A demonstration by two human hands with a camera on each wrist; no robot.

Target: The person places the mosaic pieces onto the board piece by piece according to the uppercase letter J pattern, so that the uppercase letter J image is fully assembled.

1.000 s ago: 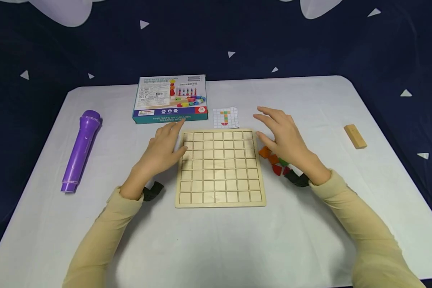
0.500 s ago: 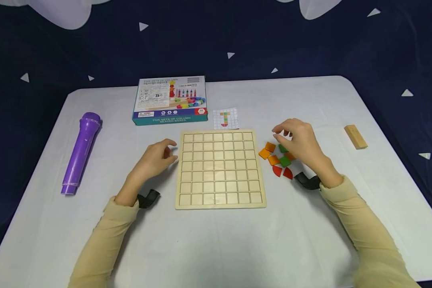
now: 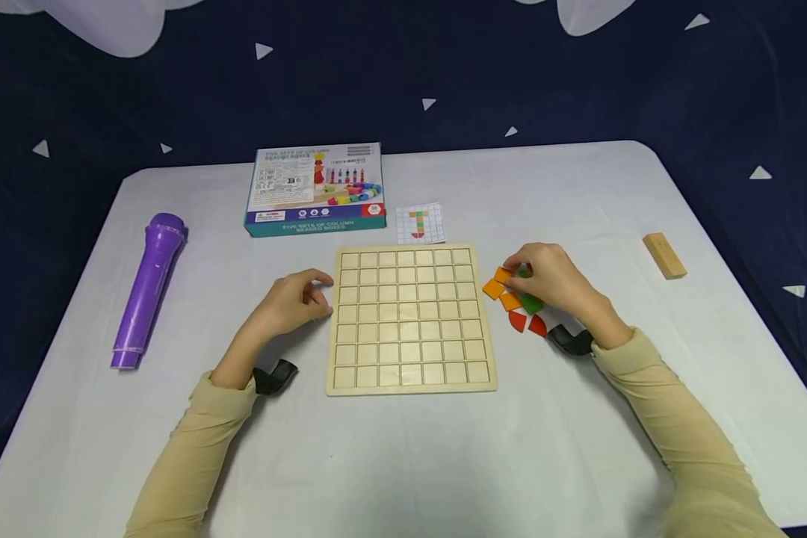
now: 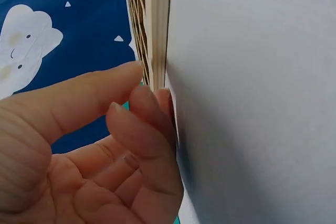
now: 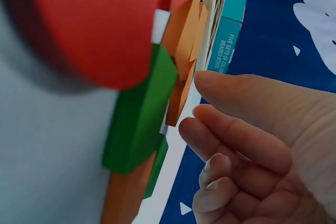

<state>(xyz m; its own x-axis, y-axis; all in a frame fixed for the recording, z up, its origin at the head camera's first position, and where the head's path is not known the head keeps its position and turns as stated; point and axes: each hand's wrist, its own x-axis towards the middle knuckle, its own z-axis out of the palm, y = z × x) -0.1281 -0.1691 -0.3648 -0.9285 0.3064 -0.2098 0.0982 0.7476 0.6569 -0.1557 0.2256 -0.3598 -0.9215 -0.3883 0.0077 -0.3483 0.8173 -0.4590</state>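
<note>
The right hand [image 3: 551, 280] lies over a cluster of small flat coloured tiles [image 3: 511, 299] just right of the wooden grid board [image 3: 410, 317], its fingers curled down onto the orange and green squares; whether it pinches one cannot be told. The tiles are thin squares in orange and green, with two red quarter-rounds [image 3: 527, 323] at the near edge. The left hand [image 3: 289, 302] rests loosely curled against the board's left edge, holding nothing. The board is pale wood, cut into empty square cells, at the middle of the white table [image 3: 578, 448].
</note>
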